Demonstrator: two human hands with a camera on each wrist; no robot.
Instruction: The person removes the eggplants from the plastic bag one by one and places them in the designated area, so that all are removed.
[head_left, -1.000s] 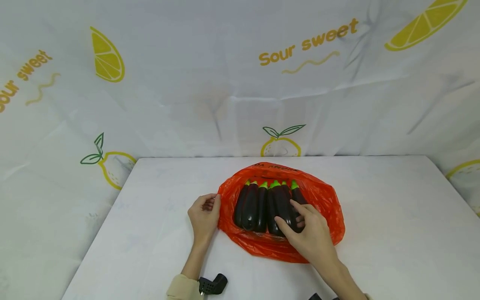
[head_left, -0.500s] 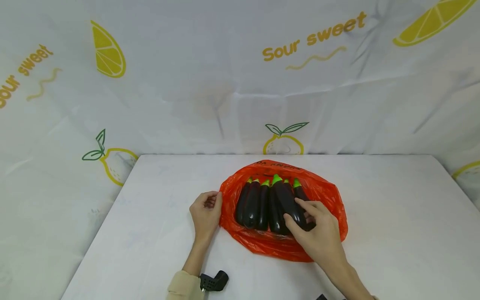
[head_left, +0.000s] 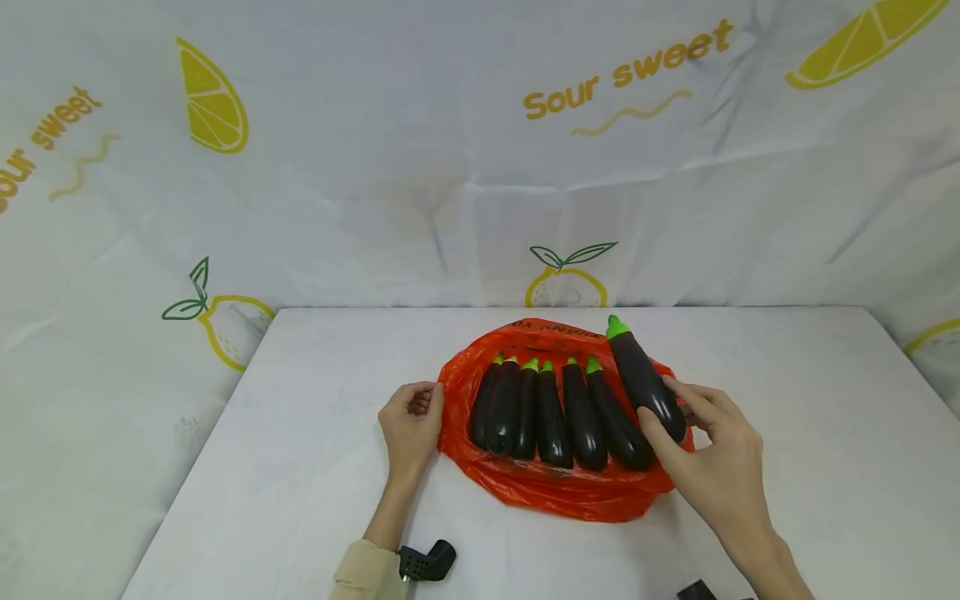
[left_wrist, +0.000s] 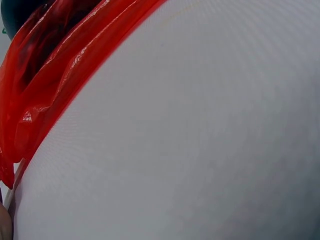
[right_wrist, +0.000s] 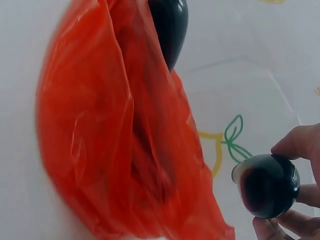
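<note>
My right hand (head_left: 716,454) grips a dark purple eggplant (head_left: 643,379) with a bright green cap, thumb on one side and fingers on the other. It is held tilted over the right rim of a red plastic bag (head_left: 540,493). Seen from the right wrist, the rounded end of that eggplant (right_wrist: 270,186) faces the camera, beside the bag's wall (right_wrist: 85,130). Several more eggplants (head_left: 551,425) lie side by side in the spread bag, caps toward the back. My left hand (head_left: 411,427), fingers curled, pinches the bag's left edge; only a fingertip shows in the left wrist view.
The bag lies mid-way across a white-covered table (head_left: 300,467). Behind it hangs a white cloth (head_left: 360,167) printed with lemons and lettering. A black device (head_left: 427,562) is strapped on the left wrist, and part of another (head_left: 697,590) shows by the right arm.
My right hand has lifted one eggplant out of the row and carried it right, over the bag's right rim. The left hand stays at the bag's left edge.
</note>
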